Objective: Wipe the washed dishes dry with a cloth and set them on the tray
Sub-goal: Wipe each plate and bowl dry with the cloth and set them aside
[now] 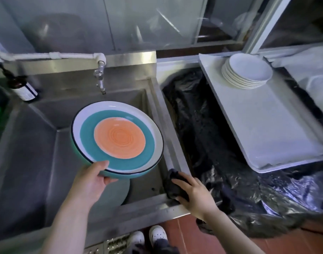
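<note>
Over the sink (pixel 37 162), my left hand (pixel 91 182) pinches the near rim of two stacked plates (pixel 118 138), thumb on top and fingers curled beneath, face up and tilted toward me; being round, they have no long axis. My right hand (pixel 193 195) lies with fingers loosely spread on the dark cloth (pixel 172 186) at the sink's corner, so I judge wiping hasn't begun. Next I must gather the cloth and bring it to the plates, then carry them to the tray (pixel 278 136) beside the white stack (pixel 246 72).
</note>
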